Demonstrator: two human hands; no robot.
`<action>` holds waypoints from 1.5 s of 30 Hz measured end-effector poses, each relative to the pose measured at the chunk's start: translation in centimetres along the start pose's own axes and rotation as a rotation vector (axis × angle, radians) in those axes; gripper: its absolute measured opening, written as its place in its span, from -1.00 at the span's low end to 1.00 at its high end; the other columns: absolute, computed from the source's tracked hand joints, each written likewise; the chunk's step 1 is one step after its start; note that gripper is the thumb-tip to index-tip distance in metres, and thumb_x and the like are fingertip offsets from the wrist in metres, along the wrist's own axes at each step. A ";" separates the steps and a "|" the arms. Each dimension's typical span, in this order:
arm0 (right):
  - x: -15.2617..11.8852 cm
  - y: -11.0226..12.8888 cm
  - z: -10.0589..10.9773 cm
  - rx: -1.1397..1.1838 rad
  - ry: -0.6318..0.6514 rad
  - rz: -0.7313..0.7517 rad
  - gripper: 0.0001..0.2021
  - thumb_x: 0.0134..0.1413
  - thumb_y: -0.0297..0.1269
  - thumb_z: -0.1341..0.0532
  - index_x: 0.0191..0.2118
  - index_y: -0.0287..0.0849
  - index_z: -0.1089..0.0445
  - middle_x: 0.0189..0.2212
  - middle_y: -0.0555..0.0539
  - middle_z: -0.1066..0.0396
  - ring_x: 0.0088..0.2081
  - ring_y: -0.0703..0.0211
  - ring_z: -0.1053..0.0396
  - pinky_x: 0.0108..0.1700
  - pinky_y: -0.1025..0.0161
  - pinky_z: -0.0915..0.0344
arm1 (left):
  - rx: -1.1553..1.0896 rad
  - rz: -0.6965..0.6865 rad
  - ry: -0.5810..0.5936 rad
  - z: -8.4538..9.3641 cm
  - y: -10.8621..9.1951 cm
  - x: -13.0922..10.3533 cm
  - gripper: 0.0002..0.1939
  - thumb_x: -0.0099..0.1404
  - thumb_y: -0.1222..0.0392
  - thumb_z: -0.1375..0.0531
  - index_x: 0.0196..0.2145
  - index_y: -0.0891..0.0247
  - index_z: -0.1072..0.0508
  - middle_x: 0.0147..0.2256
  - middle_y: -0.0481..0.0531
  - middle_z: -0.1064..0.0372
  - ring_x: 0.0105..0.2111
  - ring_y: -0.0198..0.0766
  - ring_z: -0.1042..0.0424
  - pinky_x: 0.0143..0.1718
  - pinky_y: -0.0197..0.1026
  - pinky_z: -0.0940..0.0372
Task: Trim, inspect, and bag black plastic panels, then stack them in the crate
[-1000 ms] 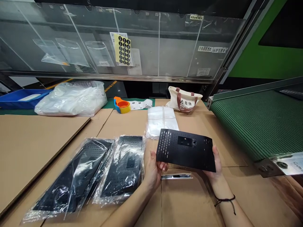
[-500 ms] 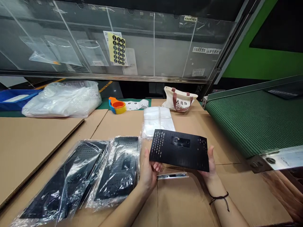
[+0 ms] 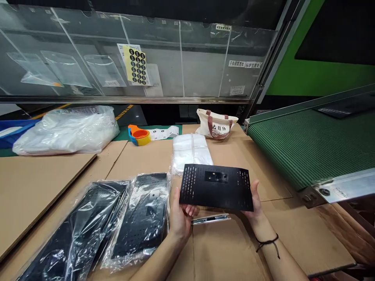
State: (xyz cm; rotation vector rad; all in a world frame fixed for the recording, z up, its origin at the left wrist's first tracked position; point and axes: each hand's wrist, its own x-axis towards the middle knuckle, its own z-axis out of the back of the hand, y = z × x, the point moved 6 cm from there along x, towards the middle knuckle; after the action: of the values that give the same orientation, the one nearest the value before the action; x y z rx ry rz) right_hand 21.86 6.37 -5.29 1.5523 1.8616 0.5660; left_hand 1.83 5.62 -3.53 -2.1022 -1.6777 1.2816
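Observation:
A flat black panel [image 3: 216, 193] with rows of small slots and a rectangular recess is held up above the cardboard-covered bench. My left hand [image 3: 181, 214] grips its left edge, thumb up and fingers curled beneath. At the opposite edge, my right hand [image 3: 254, 201] is closed on the panel in the same way, its fingers mostly hidden underneath. Below the panel lies a utility knife [image 3: 211, 219] on the cardboard. Left of my left hand rest black panels in clear plastic, one bagged stack [image 3: 143, 214] near it and another bagged stack [image 3: 79, 226] farther left.
Behind the panel lies a stack of clear bags [image 3: 191, 148]. A tape roll holder [image 3: 139, 135], a cloth tote [image 3: 216, 124] and a large plastic bundle [image 3: 70, 128] stand at the back. A green conveyor [image 3: 316, 140] runs along the right; a cardboard sheet [image 3: 38, 187] covers the left.
The view has shifted slightly, so most things appear farther left. The panel stays in both hands, tilted a little differently.

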 end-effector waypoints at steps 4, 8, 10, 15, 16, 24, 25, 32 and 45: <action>0.1 -0.1 -0.2 -0.007 0.031 -0.006 -0.30 -0.33 0.39 -0.26 -0.19 -0.11 -0.55 -0.17 -0.19 -0.56 0.08 -0.18 -0.37 0.23 -0.17 -0.07 | -0.005 -0.023 0.010 0.1 0.0 0.3 -0.39 0.09 -0.26 -0.22 -0.75 0.21 -0.06 -0.82 -0.19 0.07 -0.78 -0.50 0.05 -0.73 -0.38 0.02; 0.2 -0.1 -0.5 -0.007 0.022 0.006 -0.31 -0.33 0.36 -0.29 -0.19 -0.12 -0.55 -0.15 -0.20 -0.56 0.10 -0.18 -0.35 0.23 -0.16 -0.07 | -0.022 -0.128 0.025 0.4 -0.3 0.8 -0.48 0.06 -0.17 -0.27 -0.70 0.23 -0.13 -0.80 -0.20 0.01 -0.79 -0.50 0.03 -0.74 -0.38 0.04; 0.2 -0.1 -0.6 -0.007 0.011 0.010 -0.30 -0.33 0.35 -0.30 -0.18 -0.15 -0.55 -0.13 -0.21 -0.55 0.11 -0.18 -0.34 0.24 -0.13 -0.07 | -0.021 -0.203 0.010 0.7 -0.6 0.9 -0.52 0.04 -0.12 -0.30 -0.65 0.23 -0.16 -0.79 -0.23 -0.01 -0.79 -0.49 0.03 -0.75 -0.38 0.06; 0.4 -0.1 -0.6 -0.003 -0.011 0.005 -0.32 -0.28 0.31 -0.31 -0.16 -0.18 -0.54 -0.10 -0.22 -0.53 0.12 -0.15 -0.33 0.24 -0.07 -0.11 | 0.072 -0.419 0.011 1.2 -1.7 0.9 -0.72 0.13 -0.03 -0.28 -0.30 0.18 -0.40 -0.50 -0.16 -0.35 -0.62 -0.43 -0.25 -0.63 -0.37 -0.12; 0.5 -0.2 -0.6 -0.004 -0.005 0.000 -0.33 -0.26 0.31 -0.30 -0.16 -0.18 -0.54 -0.09 -0.22 -0.53 0.13 -0.15 -0.33 0.23 -0.07 -0.12 | 0.098 -0.443 0.000 1.3 -1.8 1.0 -0.72 0.17 -0.02 -0.25 -0.22 0.16 -0.43 -0.37 -0.11 -0.42 -0.52 -0.41 -0.34 -0.56 -0.37 -0.19; 0.5 -0.5 -0.6 -0.017 0.005 -0.015 -0.39 -0.23 0.29 -0.30 -0.22 -0.16 -0.55 -0.12 -0.19 -0.54 0.17 -0.13 -0.27 0.25 -0.07 -0.11 | 0.320 -0.601 0.056 1.9 -1.6 1.5 -0.62 0.29 0.01 -0.16 0.03 0.12 -0.43 0.17 -0.01 -0.26 0.25 -0.19 -0.09 0.28 -0.19 0.09; 0.5 -0.4 -0.6 -0.015 0.001 -0.006 -0.40 -0.23 0.28 -0.30 -0.22 -0.15 -0.55 -0.13 -0.18 -0.55 0.17 -0.12 -0.27 0.25 -0.07 -0.10 | 0.332 -0.606 0.064 2.0 -1.6 1.5 -0.61 0.29 0.01 -0.17 0.05 0.11 -0.42 0.18 -0.01 -0.25 0.25 -0.19 -0.08 0.28 -0.18 0.10; 0.3 -0.2 -0.8 -0.002 -0.029 0.009 -0.38 -0.32 0.29 -0.34 -0.22 -0.12 -0.56 -0.16 -0.17 -0.56 0.15 -0.16 -0.30 0.27 -0.11 -0.06 | 0.436 -0.676 0.055 1.7 -2.0 0.6 -0.56 0.28 0.03 -0.17 0.09 0.16 -0.37 0.20 0.04 -0.20 0.25 -0.17 -0.07 0.29 -0.16 0.14; 0.2 -0.6 -0.8 -0.014 0.000 -0.026 -0.35 -0.34 0.32 -0.33 -0.22 -0.14 -0.56 -0.16 -0.18 -0.56 0.13 -0.18 -0.32 0.26 -0.13 -0.06 | 0.663 -0.829 0.005 0.9 -2.6 -0.5 -0.51 0.25 0.04 -0.20 0.12 0.13 -0.30 0.13 0.10 -0.18 0.20 -0.08 -0.12 0.28 -0.01 0.08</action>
State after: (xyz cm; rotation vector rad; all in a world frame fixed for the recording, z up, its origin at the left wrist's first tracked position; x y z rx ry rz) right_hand 20.91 6.55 -5.18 1.5169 1.8716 0.5661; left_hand -0.69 5.80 -2.29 -0.8849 -1.5391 1.2620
